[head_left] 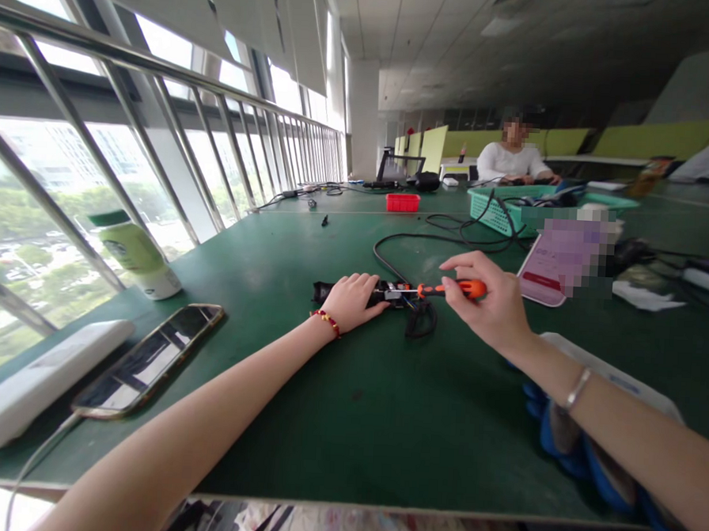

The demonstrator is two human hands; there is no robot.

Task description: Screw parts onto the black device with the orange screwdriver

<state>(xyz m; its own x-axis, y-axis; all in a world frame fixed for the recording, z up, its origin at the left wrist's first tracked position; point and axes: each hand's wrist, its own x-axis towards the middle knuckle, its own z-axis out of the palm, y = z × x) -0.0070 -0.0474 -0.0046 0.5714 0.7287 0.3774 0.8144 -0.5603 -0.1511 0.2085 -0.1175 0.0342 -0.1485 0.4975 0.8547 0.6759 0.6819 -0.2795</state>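
Note:
A long black device [324,292] lies crosswise on the green table, with small parts and thin wires showing at its right end. I cannot make out its kind. My left hand [353,297] is closed over its middle, holding it against the tabletop and hiding part of it. In my right hand [487,296] is a screwdriver [430,290] with an orange and black handle, gripped between thumb and fingers. Its metal shaft points left, and the tip reaches the exposed part of the device. A black cable [391,240] curves away from the device toward the back right.
A green basket [493,213] full of items and a red tray [402,203] stand farther back. On the right are a propped phone [547,276] and blue-grey gloves [565,435]. Leftward lie another phone [153,358], a white box [51,376] and a bottle [132,254]. A person [511,159] sits opposite.

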